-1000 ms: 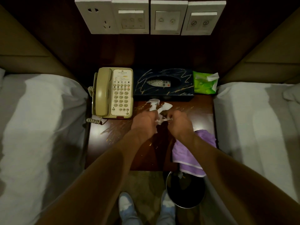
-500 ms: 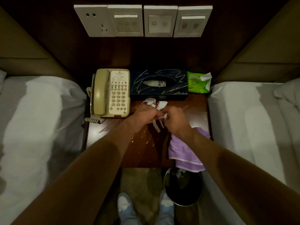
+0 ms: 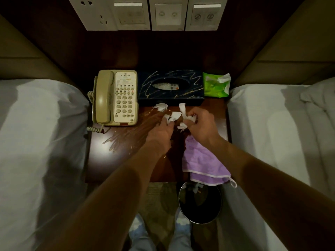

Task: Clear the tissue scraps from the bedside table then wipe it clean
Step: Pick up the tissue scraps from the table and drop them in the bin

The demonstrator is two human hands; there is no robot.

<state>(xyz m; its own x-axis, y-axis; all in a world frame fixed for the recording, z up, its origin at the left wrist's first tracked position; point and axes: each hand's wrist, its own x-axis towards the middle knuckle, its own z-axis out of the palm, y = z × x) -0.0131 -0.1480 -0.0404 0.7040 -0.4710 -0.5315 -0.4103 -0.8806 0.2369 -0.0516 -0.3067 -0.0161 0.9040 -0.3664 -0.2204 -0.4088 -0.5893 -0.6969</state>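
Head view, step: gathering, judged about midway; wiping not yet begun
Left hand (image 3: 159, 131): fingers bent down at 12 o'clock on the dark glossy wooden bench (image 3: 112, 160), seemingly pinching one of the white torn tissue scraps (image 3: 174, 116)
Right hand (image 3: 201, 125): fingers curled tight round a small wad of scraps, with a strip sticking up from it
Loose scraps: one at 11 o'clock from the hands, just before the dark blue gold-streaked tissue box (image 3: 170, 86); one small piece between the two hands
Next move: pick up the last pieces, then carry them to the round black shiny bin (image 3: 199, 205) on the floor at 5 o'clock; a light, close pinch suits, as the pieces look thin
Cloth: soft lilac terry cloth with white edging (image 3: 203, 160), at 4 o'clock, draped over the near edge
Surface: pale streaks and crumbs (image 3: 126, 134) on the polish at 9 o'clock from the hands, left for the wipe
Other: beige plastic telephone (image 3: 116, 97), at 10 o'clock, with a coiled cord
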